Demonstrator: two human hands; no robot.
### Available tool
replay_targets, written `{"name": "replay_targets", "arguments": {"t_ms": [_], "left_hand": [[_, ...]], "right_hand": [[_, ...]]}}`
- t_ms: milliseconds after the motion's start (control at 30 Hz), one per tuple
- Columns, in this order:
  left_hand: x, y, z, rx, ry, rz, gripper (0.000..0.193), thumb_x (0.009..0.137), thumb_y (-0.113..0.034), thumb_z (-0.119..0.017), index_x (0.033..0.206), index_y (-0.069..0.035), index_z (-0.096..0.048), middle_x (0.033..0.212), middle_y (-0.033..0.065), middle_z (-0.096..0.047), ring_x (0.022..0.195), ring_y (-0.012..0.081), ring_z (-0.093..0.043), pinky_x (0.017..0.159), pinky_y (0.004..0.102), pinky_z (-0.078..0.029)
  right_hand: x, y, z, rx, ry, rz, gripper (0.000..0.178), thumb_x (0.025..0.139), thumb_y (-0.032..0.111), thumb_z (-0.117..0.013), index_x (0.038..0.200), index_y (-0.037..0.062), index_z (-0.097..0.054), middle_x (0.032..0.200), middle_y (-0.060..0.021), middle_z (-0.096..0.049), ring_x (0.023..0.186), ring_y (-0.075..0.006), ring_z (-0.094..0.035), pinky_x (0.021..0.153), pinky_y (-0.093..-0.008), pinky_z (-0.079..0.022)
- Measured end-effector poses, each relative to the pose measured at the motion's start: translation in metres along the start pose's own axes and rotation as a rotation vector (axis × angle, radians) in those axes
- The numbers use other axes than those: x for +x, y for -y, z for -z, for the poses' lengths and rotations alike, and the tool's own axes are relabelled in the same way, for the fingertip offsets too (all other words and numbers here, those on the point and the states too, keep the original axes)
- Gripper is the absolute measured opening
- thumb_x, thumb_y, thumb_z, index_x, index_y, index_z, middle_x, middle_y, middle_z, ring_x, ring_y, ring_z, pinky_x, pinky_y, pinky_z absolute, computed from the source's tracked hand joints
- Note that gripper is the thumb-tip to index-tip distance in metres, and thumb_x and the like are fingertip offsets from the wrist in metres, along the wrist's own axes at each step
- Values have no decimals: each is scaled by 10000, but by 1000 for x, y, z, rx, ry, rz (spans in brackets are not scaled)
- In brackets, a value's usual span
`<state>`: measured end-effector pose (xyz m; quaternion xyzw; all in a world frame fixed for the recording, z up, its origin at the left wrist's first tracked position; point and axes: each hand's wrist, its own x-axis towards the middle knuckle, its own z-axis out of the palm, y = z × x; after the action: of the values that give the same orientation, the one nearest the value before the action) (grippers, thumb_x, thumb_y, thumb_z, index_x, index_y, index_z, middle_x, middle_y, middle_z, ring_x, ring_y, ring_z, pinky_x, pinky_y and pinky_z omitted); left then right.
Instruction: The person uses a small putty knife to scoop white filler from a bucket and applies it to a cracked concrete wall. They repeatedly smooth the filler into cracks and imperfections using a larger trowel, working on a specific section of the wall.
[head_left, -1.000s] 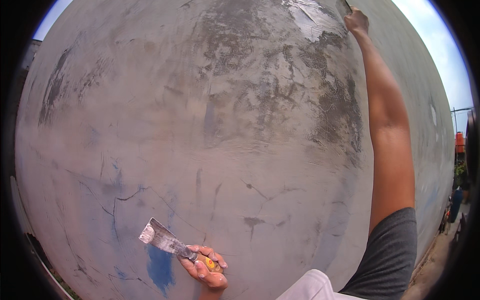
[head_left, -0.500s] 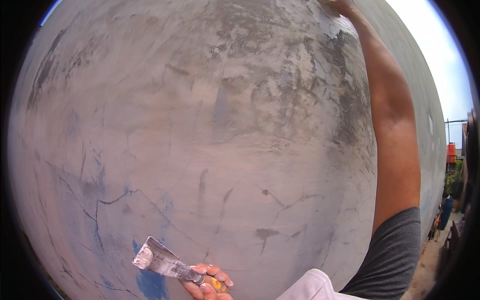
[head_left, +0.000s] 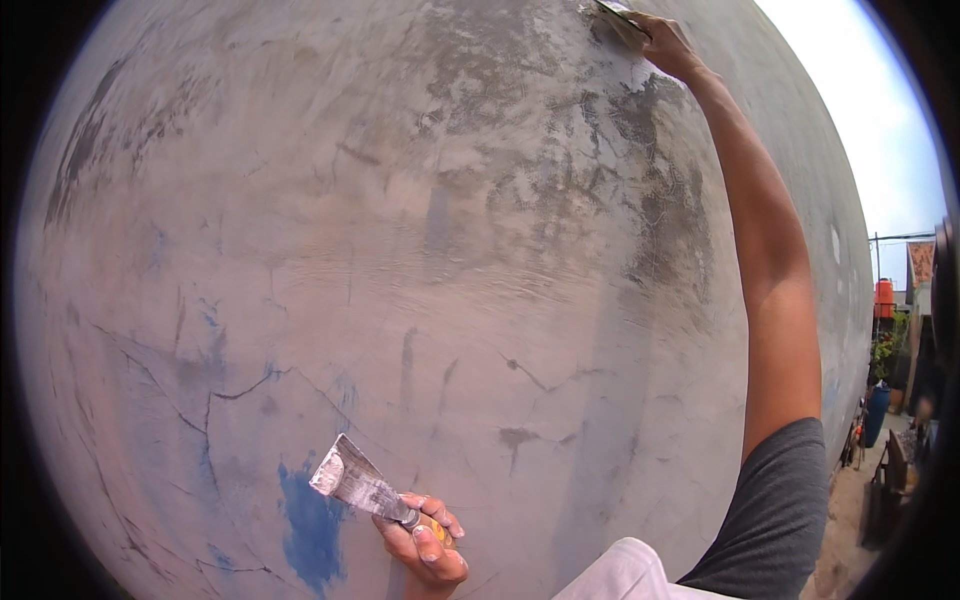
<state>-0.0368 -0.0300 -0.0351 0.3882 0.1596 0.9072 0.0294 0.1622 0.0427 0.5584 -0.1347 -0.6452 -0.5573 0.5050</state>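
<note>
My left hand [head_left: 432, 560] is closed round the yellow-brown handle of a putty knife [head_left: 365, 490] in front of the lower wall. A lump of pale putty clings to the corner of its blade, and whitish smears cover the fingers. High at the upper right, my right hand [head_left: 668, 45] grips a flat scraper [head_left: 625, 22] with a dark edge, its blade against the wall. Only part of this scraper shows near the top of the picture. The grey plastered wall [head_left: 480, 320] has dark rough patches below the right hand and a blue patch [head_left: 312, 525] beside the putty knife.
Thin cracks run across the lower wall. A pale cloth [head_left: 625, 572] lies at the bottom edge, next to my dark grey right sleeve [head_left: 775, 500]. Beyond the wall's right edge are an orange tank [head_left: 884, 298], a blue container [head_left: 877, 412], plants and a pale ground strip.
My right hand has moved left and slightly down, bringing its scraper into view. My left hand has risen a little with the putty knife, its blade now further right and more upright.
</note>
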Motion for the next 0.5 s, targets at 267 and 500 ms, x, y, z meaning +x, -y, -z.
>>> {"name": "replay_targets", "arguments": {"t_ms": [267,500], "left_hand": [[7,23,-7,-18,94,-91,622,818,-345,-372,1220,101,-209,918,143,-433,559,134,-419,400,219,-400],[21,37,11,-12,198,-158,684,863,-380,-360,1302,91,-128,973,149,-430,636,147,-441,468,225,-414]], "right_hand": [[-78,24,47,-62,-27,193,438,829,39,-551,1241,185,-554,1130,-95,-623,967,-277,-625,850,-358,-502],[-87,48,83,179,-44,-112,343,898,58,-501,1239,52,-534,1091,-141,-643,943,-184,-616,841,-294,-458]]}}
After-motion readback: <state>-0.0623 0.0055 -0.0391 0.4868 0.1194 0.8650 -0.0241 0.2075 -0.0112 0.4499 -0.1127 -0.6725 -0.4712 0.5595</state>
